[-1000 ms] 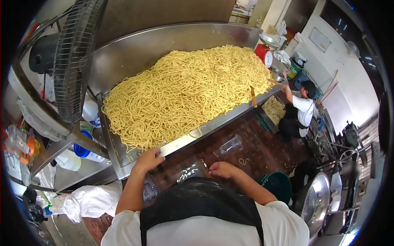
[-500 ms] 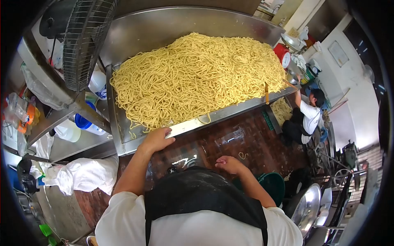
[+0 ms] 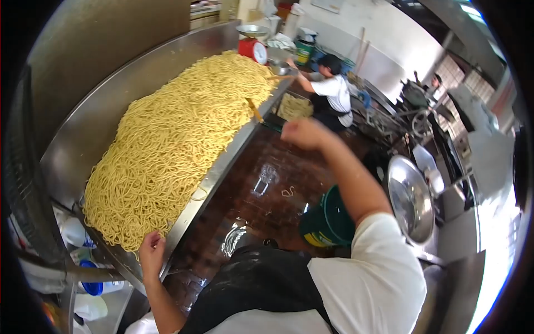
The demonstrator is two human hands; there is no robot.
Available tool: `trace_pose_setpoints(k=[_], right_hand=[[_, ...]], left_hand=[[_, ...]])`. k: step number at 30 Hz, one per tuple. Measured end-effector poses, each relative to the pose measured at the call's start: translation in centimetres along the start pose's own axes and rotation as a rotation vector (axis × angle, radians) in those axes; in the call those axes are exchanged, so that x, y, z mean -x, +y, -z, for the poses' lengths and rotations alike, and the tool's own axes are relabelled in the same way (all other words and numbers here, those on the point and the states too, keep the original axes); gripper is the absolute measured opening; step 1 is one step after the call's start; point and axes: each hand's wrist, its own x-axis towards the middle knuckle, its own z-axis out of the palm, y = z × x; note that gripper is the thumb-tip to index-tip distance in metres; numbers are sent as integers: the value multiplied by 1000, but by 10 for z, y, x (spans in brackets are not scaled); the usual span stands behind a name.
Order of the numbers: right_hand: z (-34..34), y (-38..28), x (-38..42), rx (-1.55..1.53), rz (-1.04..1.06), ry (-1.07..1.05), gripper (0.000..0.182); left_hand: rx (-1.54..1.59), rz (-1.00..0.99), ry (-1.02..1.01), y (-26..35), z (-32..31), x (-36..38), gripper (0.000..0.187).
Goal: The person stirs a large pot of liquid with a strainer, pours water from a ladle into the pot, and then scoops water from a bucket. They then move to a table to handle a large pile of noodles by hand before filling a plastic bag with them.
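Note:
A large heap of yellow noodles [image 3: 178,145] fills a long steel trough [image 3: 214,178]. By the near end of the heap, at the trough's rim, my left hand [image 3: 151,255] has its fingers loosely bent and nothing visible in them. My right hand [image 3: 303,133] is raised over the wet floor with curled fingers, slightly smeared by motion; nothing shows in it. Beyond it, a wooden-handled tool [image 3: 254,110] rests over the trough edge beside the noodles.
A person in a white shirt [image 3: 331,92] crouches past the trough's far end, by a box of noodles [image 3: 293,107]. A red scale [image 3: 253,50] stands at that end. To my right are a green bucket [image 3: 328,220] and a large steel bowl [image 3: 410,197]. A stray noodle [image 3: 287,192] lies on the floor.
My view has turned right, toward the crouching person. My right arm has swung up and forward from near my apron; my left hand stays by the near end of the trough, its fingers more bent.

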Motion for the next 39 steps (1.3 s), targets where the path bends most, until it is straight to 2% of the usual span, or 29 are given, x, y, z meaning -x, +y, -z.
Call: trace_pose_setpoints(k=[2, 4, 8, 11, 12, 13, 14, 16, 18, 19, 20, 23, 26, 27, 30, 32, 34, 35, 39], right_hand=[[58, 48, -14, 36, 61, 191, 35], [114, 47, 12, -103, -96, 181, 36], [186, 57, 48, -150, -414, 119, 38], [225, 112, 37, -273, -440, 135, 41], [229, 104, 34, -297, -487, 242, 38], [243, 92, 29, -300, -509, 194, 41], [248, 94, 23, -371, -495, 319, 46], [263, 75, -7, -178, -469, 375, 63], [274, 54, -64, 138, -227, 391, 81], [266, 7, -72, 44, -146, 313, 90], [259, -29, -83, -2, -165, 263, 95], [243, -87, -122, 142, -168, 197, 97], [234, -102, -145, 221, -144, 207, 98], [238, -104, -152, 280, -182, 151, 101], [245, -84, -161, 275, -170, 157, 103], [254, -68, -163, 274, -173, 165, 105], [259, -56, -161, 305, -175, 229, 107], [264, -49, -159, 332, -136, 271, 89], [286, -13, -180, 283, -80, 408, 87]], left_hand=[[0, 25, 47, 7, 13, 8, 39], [-12, 31, 51, 5, 23, 14, 39], [20, 56, 133, -1, 29, 27, 35], [2, 54, 156, -9, 30, 37, 37], [12, 73, 225, -5, 28, 39, 37], [-8, 65, 214, 1, 28, 42, 38], [-32, 50, 189, 5, 32, 48, 38], [-18, 65, 227, 17, 35, 52, 40], [-23, 64, 200, 31, 33, 50, 41], [-53, 66, 208, 35, 34, 52, 41], [-86, 75, 210, 37, 33, 58, 42], [-98, 45, 215, 34, 28, 59, 42], [-59, 83, 253, 45, 19, 79, 43], [-65, 89, 257, 50, 14, 87, 43], [-50, 61, 274, 46, -6, 93, 44], [-177, 173, 265, 50, -20, 106, 44], [-157, 193, 268, 53, -35, 110, 44], [-114, 190, 286, 52, -44, 111, 44], [-76, 170, 352, 84, -80, 115, 45]])
